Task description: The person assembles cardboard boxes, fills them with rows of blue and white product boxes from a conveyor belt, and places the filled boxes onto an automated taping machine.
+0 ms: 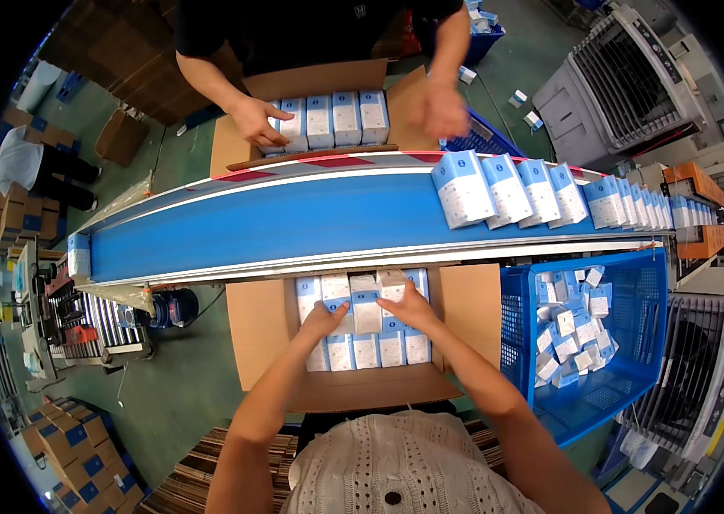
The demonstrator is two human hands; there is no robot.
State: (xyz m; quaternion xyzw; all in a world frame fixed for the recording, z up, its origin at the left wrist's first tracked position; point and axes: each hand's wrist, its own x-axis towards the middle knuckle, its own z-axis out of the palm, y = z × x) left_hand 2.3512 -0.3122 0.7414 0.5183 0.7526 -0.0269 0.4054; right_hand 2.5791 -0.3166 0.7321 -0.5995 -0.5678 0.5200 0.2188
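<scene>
An open brown carton (469, 321) stands in front of me, holding rows of small white-and-blue boxes (364, 351). Both my hands reach down into it. My left hand (325, 319) is closed against the boxes on the left side, its thumb toward the middle. My right hand (411, 308) grips a box (393, 281) in the far row, with the thumb on its near side. Between my hands one small box (367, 313) sits higher than its neighbours. Some of my fingertips are hidden among the boxes.
A blue conveyor belt (293, 218) runs beyond my carton, with a line of leaning boxes (465, 190) at its right. A blue crate (655, 343) of loose boxes stands right. Across the belt, a person's hands (261, 122) work at another carton (229, 141).
</scene>
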